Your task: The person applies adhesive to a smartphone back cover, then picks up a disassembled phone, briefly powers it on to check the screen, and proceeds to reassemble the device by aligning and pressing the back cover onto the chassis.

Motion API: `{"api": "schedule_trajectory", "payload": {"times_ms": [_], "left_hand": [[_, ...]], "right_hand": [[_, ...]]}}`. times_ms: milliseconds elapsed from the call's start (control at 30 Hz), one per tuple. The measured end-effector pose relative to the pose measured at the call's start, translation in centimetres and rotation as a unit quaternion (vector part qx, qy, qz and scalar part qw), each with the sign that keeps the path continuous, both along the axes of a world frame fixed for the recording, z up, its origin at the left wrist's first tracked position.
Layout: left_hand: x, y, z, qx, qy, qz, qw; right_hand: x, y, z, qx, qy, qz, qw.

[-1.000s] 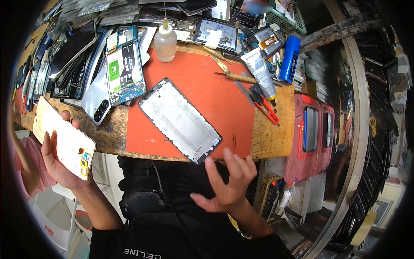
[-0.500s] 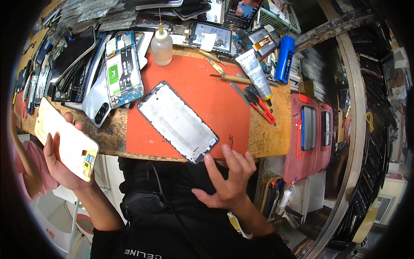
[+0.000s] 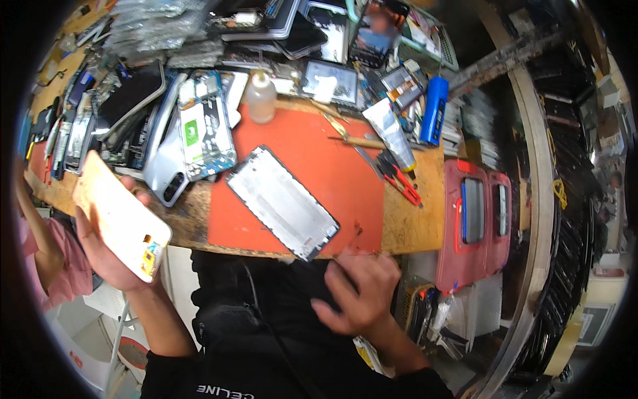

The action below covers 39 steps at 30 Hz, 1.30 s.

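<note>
In my left hand [image 3: 109,259] is a phone screen panel [image 3: 123,216], its pale back turned up and a small gold-and-yellow flex connector near its lower end. My fingers wrap round its edges, off the left of the mat. A phone mid-frame [image 3: 284,199], silvery inside with a black rim, lies slanted on the orange mat [image 3: 352,199]. My right hand [image 3: 362,292] is at the mat's near edge, close to the frame's lower corner. Its fingers are bent and a little blurred, the thumb stands apart, and I see nothing in it.
Opened phones [image 3: 206,133] and parts crowd the left and back. A clear dropper bottle [image 3: 261,100] stands behind the frame. To the right lie a silver tube [image 3: 392,133], red-handled cutters [image 3: 402,186] and a blue cylinder [image 3: 435,110]. A person in pink [image 3: 63,259] is at far left.
My right hand has drawn back slightly from the frame's corner, its fingers curling more. The left hand still holds the screen panel. The whole view has shifted a little.
</note>
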<state>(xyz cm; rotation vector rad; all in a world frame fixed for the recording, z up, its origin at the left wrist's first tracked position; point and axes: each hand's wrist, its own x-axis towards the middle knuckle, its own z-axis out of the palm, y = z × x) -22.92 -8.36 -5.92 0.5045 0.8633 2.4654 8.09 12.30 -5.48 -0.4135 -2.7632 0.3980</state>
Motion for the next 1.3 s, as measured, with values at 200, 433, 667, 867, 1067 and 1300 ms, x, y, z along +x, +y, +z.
{"api": "schedule_trajectory", "payload": {"times_ms": [200,433,667,867,1067,1300], "left_hand": [[1.5,3.8,1.7,-0.022,-0.005,0.044,0.999],[3.9,9.8,3.1,-0.072,-0.002,-0.149,0.986],[3.4,13.7,3.6,0.003,-0.041,-0.329,0.943],[3.8,15.3,4.2,-0.157,-0.068,-0.265,0.949],[3.2,13.7,2.9,-0.239,0.25,0.016,0.938],[-1.1,10.6,6.0,-0.382,0.743,-0.141,0.531]], "right_hand": [[-3.9,2.8,2.9,-0.133,0.158,-0.035,0.978],[-10.1,3.3,1.7,-0.799,0.096,0.175,0.567],[-12.6,2.6,1.7,-0.864,0.135,0.197,0.443],[-12.0,3.4,0.8,-0.863,0.194,0.241,0.4],[-9.8,5.4,3.1,-0.759,0.279,0.122,0.576],[-5.2,9.6,2.8,-0.594,0.232,-0.003,0.771]]}}
